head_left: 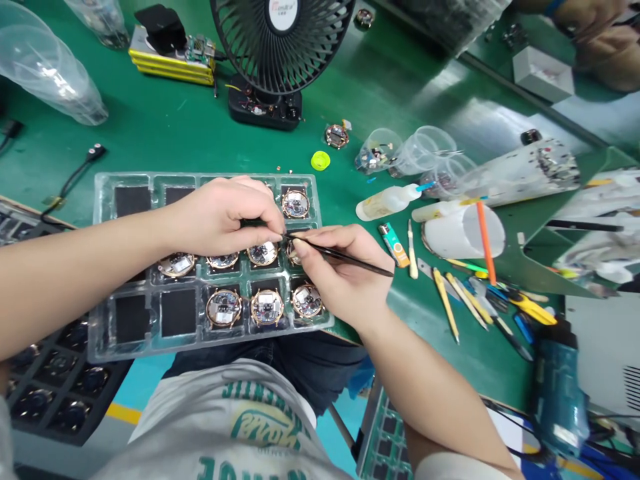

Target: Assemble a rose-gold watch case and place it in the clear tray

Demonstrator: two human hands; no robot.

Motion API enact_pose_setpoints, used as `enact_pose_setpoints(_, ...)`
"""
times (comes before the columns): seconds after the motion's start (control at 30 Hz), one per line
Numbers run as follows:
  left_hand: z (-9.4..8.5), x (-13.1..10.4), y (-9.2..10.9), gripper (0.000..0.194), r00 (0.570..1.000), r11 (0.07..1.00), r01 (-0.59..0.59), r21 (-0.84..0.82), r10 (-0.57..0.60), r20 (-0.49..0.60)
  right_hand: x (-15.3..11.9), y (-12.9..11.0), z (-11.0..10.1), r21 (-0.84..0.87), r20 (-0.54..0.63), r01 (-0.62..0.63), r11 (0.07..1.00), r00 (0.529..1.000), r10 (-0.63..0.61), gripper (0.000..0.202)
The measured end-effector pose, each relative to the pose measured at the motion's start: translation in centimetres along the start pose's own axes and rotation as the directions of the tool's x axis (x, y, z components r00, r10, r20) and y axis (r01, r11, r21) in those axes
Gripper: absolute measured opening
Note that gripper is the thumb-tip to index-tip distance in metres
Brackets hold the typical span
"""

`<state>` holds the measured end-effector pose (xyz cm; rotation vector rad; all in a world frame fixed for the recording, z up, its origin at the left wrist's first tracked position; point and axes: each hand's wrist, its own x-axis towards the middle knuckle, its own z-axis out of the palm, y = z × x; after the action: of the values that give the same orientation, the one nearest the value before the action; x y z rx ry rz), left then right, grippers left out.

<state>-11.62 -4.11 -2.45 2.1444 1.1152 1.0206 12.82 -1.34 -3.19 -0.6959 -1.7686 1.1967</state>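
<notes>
A clear plastic tray [200, 347] with compartments lies in front of me, several of them holding round watch movements in gold-coloured cases. My right hand [350, 273] is closed around dark tweezers [345, 257], their tips pointing left over the tray. Fingertips of my left hand [227, 217] are pinched right beside those tips; whatever they hold is too small or hidden. Beneath my right fingers a watch [291, 252] is partly covered. Another watch [295, 203] sits above it, and one more watch [307, 300] sits below.
Behind the tray stands a black fan [285, 40]. To the right are a squeeze bottle [387, 202], a lighter [393, 244], a white cup [465, 230] and scattered hand tools. A heat gun [560, 393] lies at far right. A black tray of watches [55, 427] is at lower left.
</notes>
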Motion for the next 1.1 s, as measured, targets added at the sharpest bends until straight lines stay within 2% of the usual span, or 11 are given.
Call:
enact_pose_setpoints(0.07,0.1,0.0,-0.1,0.011,0.999,0.999,0.026,-0.032,-0.027,-0.019,0.3,0.1,0.0,0.014,0.005,0.000,1.000,1.000,-0.001,0.020)
enact_pose_setpoints(0.13,0.3,0.0,-0.1,0.008,0.982,0.991,0.132,-0.035,-0.136,-0.129,0.9,0.4,-0.1,0.006,-0.013,0.012,1.000,1.000,-0.012,0.020)
enact_pose_setpoints(0.17,0.4,0.1,-0.2,0.007,0.951,0.976,0.213,-0.031,-0.215,-0.222,1.2,0.5,-0.2,-0.014,-0.028,0.022,1.000,0.999,-0.023,0.020)
enact_pose_setpoints(0.23,0.7,0.3,-0.3,0.008,0.833,0.924,0.380,-0.040,-0.361,-0.420,2.3,0.7,-0.5,-0.088,-0.033,0.047,0.995,0.998,-0.050,0.018)
enact_pose_setpoints(0.3,0.8,0.6,-0.4,0.009,0.723,0.875,0.481,-0.059,-0.434,-0.537,3.4,0.9,-0.6,-0.187,0.015,0.087,0.978,0.996,-0.086,0.014)
enact_pose_setpoints(0.37,0.9,0.9,-0.5,0.007,0.683,0.854,0.515,-0.070,-0.459,-0.569,4.5,0.9,-0.5,-0.264,0.101,0.151,0.953,0.987,-0.128,0.009)
enact_pose_setpoints(0.47,0.8,1.1,-0.5,0.005,0.678,0.855,0.511,-0.092,-0.466,-0.568,5.6,1.3,0.0,-0.279,0.208,0.249,0.927,0.959,-0.195,0.007)
enact_pose_setpoints(0.6,0.7,1.0,-0.6,0.004,0.693,0.864,0.491,-0.108,-0.463,-0.553,6.0,2.1,1.1,-0.272,0.272,0.320,0.908,0.930,-0.246,0.008)
enact_pose_setpoints(0.9,0.4,0.8,-0.8,0.016,0.726,0.857,0.515,-0.026,-0.451,-0.519,6.0,2.2,1.4,-0.334,0.261,0.269,0.903,0.947,-0.185,0.008)
enact_pose_setpoints(1.1,0.3,0.8,-0.7,0.017,0.723,0.850,0.527,-0.017,-0.459,-0.515,6.1,2.3,1.5,-0.335,0.268,0.262,0.905,0.947,-0.175,0.010)
